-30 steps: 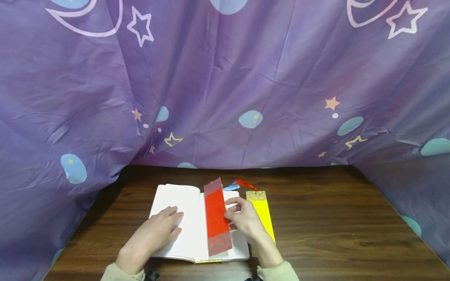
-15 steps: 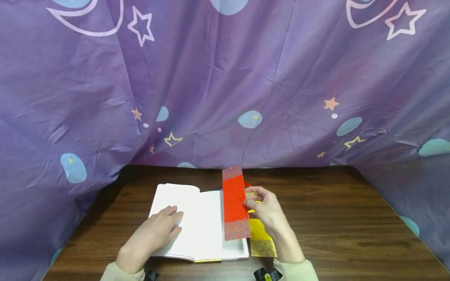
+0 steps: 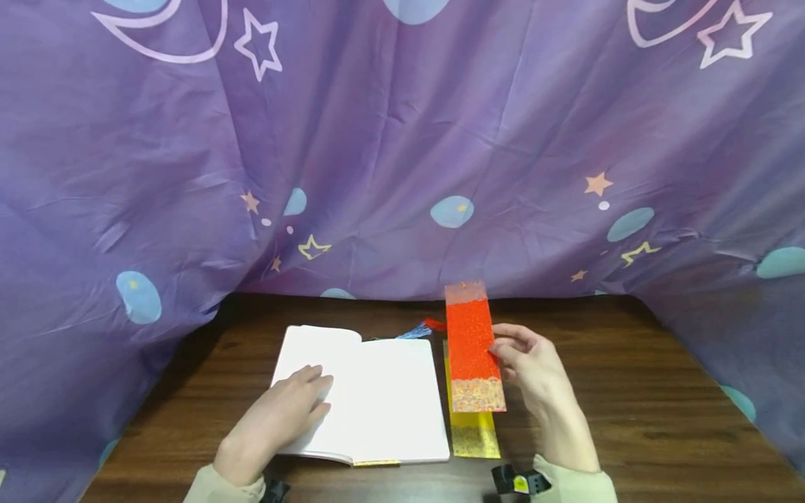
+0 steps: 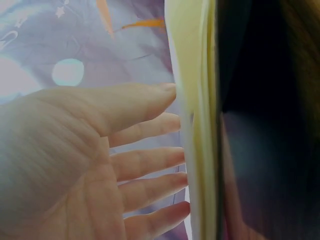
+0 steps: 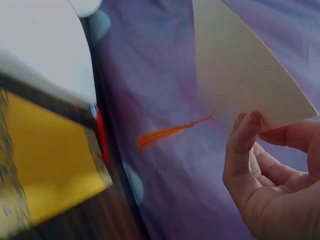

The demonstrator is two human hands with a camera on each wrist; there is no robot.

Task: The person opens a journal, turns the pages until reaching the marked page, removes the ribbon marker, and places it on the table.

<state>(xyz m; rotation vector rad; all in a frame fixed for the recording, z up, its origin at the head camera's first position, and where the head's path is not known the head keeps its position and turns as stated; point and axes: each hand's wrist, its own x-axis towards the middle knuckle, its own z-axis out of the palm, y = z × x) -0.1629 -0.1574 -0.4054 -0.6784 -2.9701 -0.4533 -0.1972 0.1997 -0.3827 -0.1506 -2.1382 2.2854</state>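
Thumb and fingers of my right hand (image 3: 544, 367) pinch the right edge of a red bookmark (image 3: 470, 339) with patterned end bands. It is raised over a yellow bookmark (image 3: 474, 436), covering most of it in the head view. The right wrist view shows the red bookmark's plain pale back (image 5: 240, 70) and an orange tassel (image 5: 162, 135) hanging off its end. An open notebook (image 3: 399, 398) with blank white pages lies left of the bookmarks. My left hand (image 3: 283, 412) rests on its left page, the fingertips (image 4: 172, 155) against the paper with fingers extended.
A blue tassel (image 3: 415, 331) sticks out beyond the notebook's far edge, beside a red tassel (image 3: 435, 324). The wooden table (image 3: 641, 391) stretches away to the right. Behind it hangs a purple curtain (image 3: 365, 154) with stars and moons.
My right hand has carried the red bookmark rightward and up, from above the notebook's right page to over the yellow bookmark. The left hand has stayed on the left page.
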